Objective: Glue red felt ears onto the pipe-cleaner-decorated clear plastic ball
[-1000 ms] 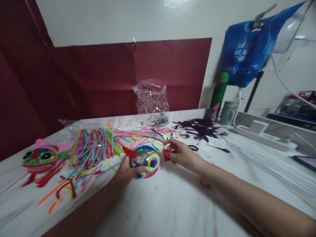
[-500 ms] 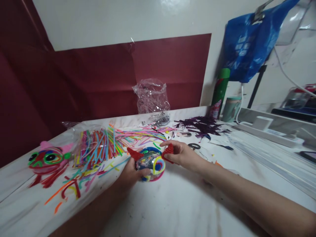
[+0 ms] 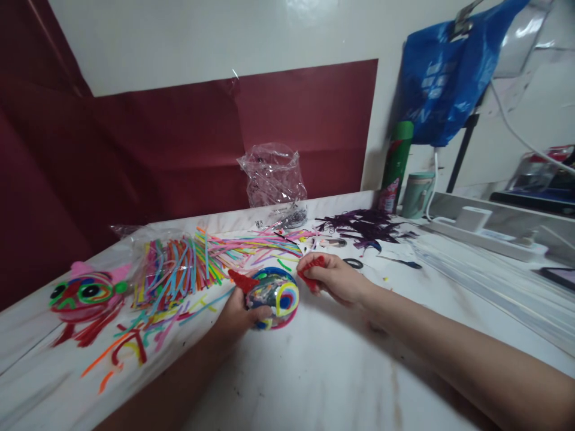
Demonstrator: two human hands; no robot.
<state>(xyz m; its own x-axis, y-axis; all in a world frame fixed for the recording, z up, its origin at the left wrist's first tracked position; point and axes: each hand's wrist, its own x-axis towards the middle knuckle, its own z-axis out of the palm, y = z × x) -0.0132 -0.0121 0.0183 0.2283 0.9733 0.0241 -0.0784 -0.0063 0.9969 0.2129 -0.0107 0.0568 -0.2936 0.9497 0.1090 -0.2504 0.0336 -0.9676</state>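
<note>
left grip (image 3: pixel 240 317) holds the decorated ball (image 3: pixel 270 294) around its left side, apparently.

The white, marble-patterned tabletop (image 3: pixel 327 377) carries 1 pink figure (image 3: pixel 83 313) with 2 black eyes, a heap of multicoloured pipe cleaners (image 3: pixel 168 269), loose orange pieces (image 3: pixel 106 382), dark purple strips (image 3: pixel 362 226) and a white power strip (image 3: pixel 498 244).

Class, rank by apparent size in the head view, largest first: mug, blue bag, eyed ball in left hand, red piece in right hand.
1. Blue bag
2. Eyed ball
3. Mug
4. Red piece, partly covered
</note>
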